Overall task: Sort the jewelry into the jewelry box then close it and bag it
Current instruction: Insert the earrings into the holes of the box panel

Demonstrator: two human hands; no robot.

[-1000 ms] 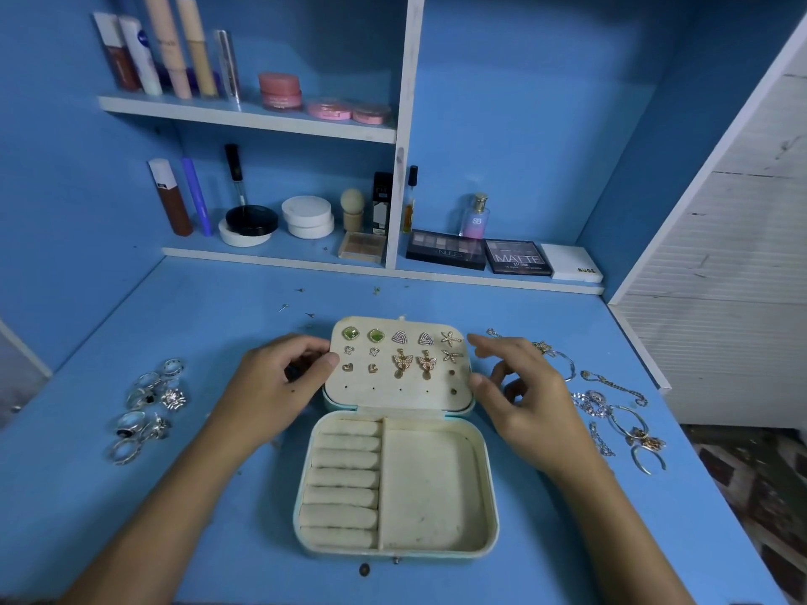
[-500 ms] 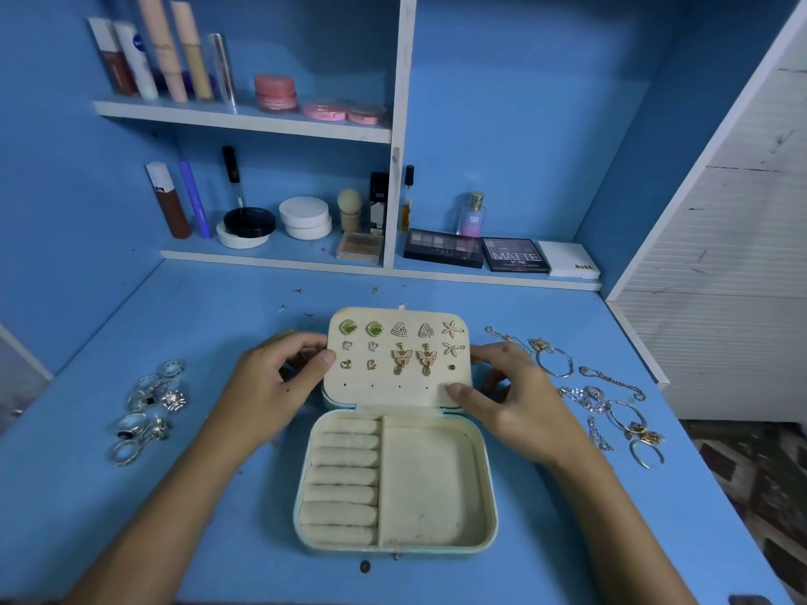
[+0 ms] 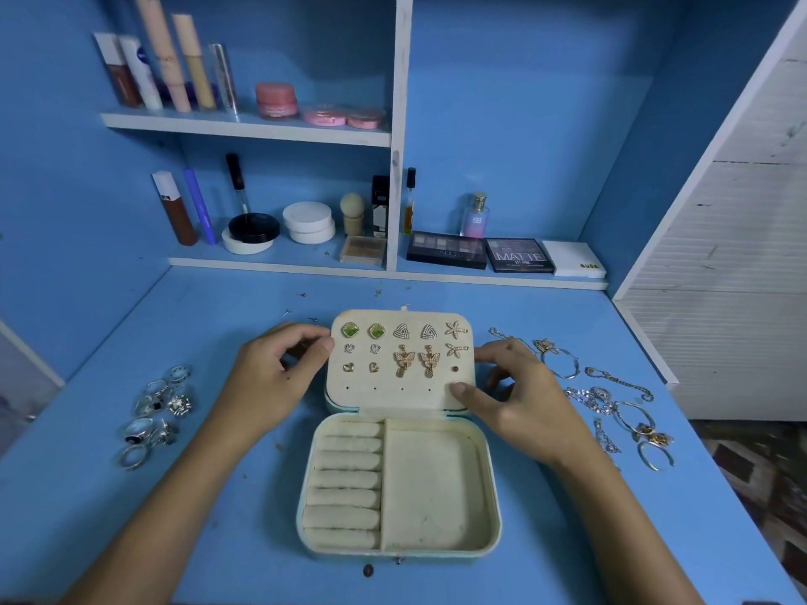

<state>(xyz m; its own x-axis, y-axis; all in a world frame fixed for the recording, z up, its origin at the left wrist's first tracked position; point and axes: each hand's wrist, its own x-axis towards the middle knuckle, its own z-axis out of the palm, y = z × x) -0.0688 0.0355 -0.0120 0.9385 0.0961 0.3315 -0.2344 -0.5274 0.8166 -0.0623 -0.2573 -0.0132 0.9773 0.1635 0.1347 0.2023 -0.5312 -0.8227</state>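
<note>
Head view looks down on a blue desk (image 3: 131, 495) where an open jewelry box (image 3: 489, 508) sits in the middle, its base nearest the person and its lid (image 3: 401, 397) tilted back behind the hinge. The base has a row of cream ring rolls (image 3: 345, 482) on its left side and a plain compartment (image 3: 432, 486) on its right; neither holds any jewelry. The lid's inner panel carries pairs of earrings (image 3: 404, 358): green square studs, triangles, starfish, small hearts and hanging butterflies.

The left hand (image 3: 266, 386) grips the lid's left edge, thumb tip on the panel beside the green studs and fingers curled behind it. The right hand (image 3: 519, 408) holds the lid's right edge, thumb pressed on the panel's lower right corner and fingers wrapped round the side.

A cluster of silver rings (image 3: 157, 414) lies on the desk well to the left of the box. Bracelets and chains (image 3: 611, 399) lie spread to the right, just beyond the right hand.

Behind the desk, white shelves (image 3: 244, 126) hold cosmetics: tubes and pink jars on the upper one, compacts, a perfume bottle (image 3: 475, 216) and eyeshadow palettes (image 3: 480, 253) on the lower.
</note>
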